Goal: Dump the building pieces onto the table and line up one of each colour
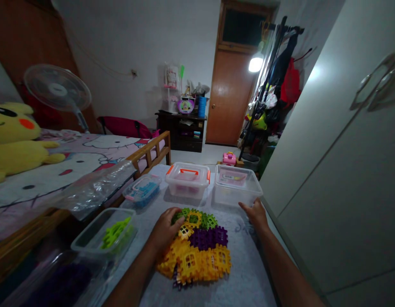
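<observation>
A heap of interlocking plastic building blocks lies on the cloth-covered table (245,273): yellow blocks (200,262) at the near side, purple blocks (210,237) in the middle and green blocks (210,221) at the far side. My left hand (167,228) rests against the heap's left edge, its fingers spread over the green and yellow blocks. On the other side, my right hand (256,213) is apart from the heap, near the front right corner of a clear plastic box (238,194). Its thumb and index finger are stretched out, and nothing shows in it.
An open clear tub (79,241) with bright green blocks (116,232) stands left. Behind are a lidded box of blue pieces (144,189) and a clear box with orange clips (188,181). A bed rail (151,153) borders the left, a pale cabinet (331,162) the right.
</observation>
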Tool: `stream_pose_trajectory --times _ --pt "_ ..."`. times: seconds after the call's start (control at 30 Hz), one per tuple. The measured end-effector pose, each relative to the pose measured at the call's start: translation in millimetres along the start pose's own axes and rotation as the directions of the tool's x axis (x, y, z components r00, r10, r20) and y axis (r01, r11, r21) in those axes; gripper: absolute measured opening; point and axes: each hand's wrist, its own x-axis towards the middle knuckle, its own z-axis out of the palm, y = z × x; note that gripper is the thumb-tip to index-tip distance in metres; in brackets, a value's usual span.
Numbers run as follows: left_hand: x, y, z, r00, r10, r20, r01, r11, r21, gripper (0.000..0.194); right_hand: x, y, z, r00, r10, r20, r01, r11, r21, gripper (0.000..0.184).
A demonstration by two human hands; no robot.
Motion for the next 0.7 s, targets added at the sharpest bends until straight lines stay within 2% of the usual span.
stream_pose_trajectory --times 0.13,0.27,0.33,0.4,0.57,0.7 --pt "17.0 6.1 1.2 0.999 -0.048 -0.019 0.048 0.999 -0.006 0.035 0.4 -7.6 5.8 0.983 0.183 0.011 -0.180 0.975 -0.130 0.052" --pt "47.4 1.9 8.6 0.983 -0.174 -0.065 0.170 0.984 -0.057 0.035 1.4 -15.5 9.9 0.959 0.283 0.024 -0.271 0.936 -0.224 0.055" --pt "60.1 -5.1 12.8 0.977 -0.202 -0.072 0.195 0.977 -0.089 0.036 4.0 -18.0 11.0 0.948 0.317 0.022 -0.301 0.918 -0.258 0.054" --pt "67.1 -13.0 15.0 0.977 -0.204 -0.056 0.195 0.972 -0.129 0.036 8.0 -19.4 12.1 0.943 0.331 0.020 -0.313 0.909 -0.277 0.058" --pt "68.3 -30.5 11.2 0.982 -0.189 -0.026 0.178 0.957 -0.229 0.038 20.6 -20.5 17.6 0.947 0.320 0.014 -0.301 0.902 -0.309 0.081" --pt "70.7 -43.9 9.9 0.972 -0.215 -0.096 0.179 0.940 -0.292 0.043 32.5 -20.3 24.8 0.956 0.292 0.028 -0.268 0.908 -0.323 0.062"
